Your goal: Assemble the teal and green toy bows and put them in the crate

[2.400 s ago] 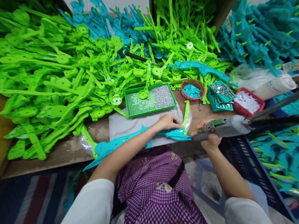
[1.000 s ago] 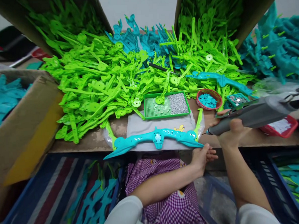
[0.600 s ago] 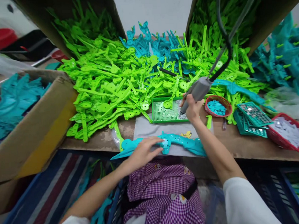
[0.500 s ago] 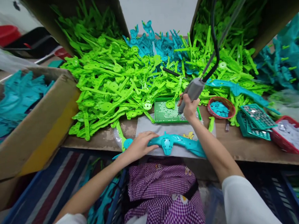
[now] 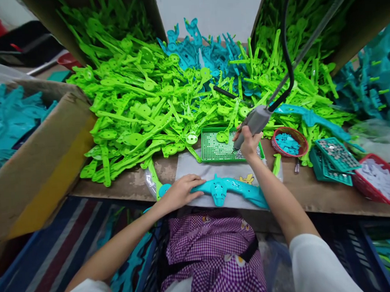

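A blue curved plastic piece [image 5: 219, 192] lies across the grey cloth [image 5: 196, 167] at the table's front edge. My left hand [image 5: 184, 191] is closed around its left part, thumb in front and fingers over the top. My right hand [image 5: 249, 143] grips a grey electric screwdriver [image 5: 258, 118], tilted with its tip down at the small screws [image 5: 243, 153] in the green perforated tray [image 5: 214, 147]. Whether a screw sits on the tip is too small to tell. Lime-green arms show at both sides of the cloth, near the blue piece.
A large heap of lime-green parts [image 5: 141, 105] covers the table behind the tray, with blue parts [image 5: 184, 51] at the back. To the right stand a red basket of blue bits [image 5: 287, 143], teal trays [image 5: 335, 152] and a red basket of white pieces [image 5: 379, 176]. An open carton [image 5: 53, 156] is at left.
The view has shifted slightly. My left hand remains on the blue piece, and my right hand still holds the screwdriver over the tray, with little visible movement.
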Action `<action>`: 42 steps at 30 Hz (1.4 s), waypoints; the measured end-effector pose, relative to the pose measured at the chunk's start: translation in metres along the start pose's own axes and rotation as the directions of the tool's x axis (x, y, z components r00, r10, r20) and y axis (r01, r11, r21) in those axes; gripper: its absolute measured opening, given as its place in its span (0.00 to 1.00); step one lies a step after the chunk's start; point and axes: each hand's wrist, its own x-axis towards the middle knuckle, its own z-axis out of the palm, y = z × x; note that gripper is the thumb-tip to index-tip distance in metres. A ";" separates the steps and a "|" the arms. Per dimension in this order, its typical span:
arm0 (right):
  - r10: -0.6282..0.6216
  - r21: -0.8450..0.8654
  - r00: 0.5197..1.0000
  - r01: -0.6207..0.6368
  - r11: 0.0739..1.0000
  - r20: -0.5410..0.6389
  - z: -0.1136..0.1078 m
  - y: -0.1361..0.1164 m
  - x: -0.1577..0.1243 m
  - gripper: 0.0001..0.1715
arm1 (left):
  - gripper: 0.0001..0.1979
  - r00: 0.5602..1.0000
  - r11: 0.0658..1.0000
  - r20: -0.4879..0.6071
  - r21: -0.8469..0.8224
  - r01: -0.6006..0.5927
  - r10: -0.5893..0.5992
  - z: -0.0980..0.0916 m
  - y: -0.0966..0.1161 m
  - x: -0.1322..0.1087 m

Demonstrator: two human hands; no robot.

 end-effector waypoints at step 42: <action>0.215 -0.033 0.943 -0.213 0.976 0.253 -0.091 -0.056 -0.112 0.27 | 0.20 0.988 0.989 0.063 -0.030 0.142 -0.140 -0.006 0.008 0.006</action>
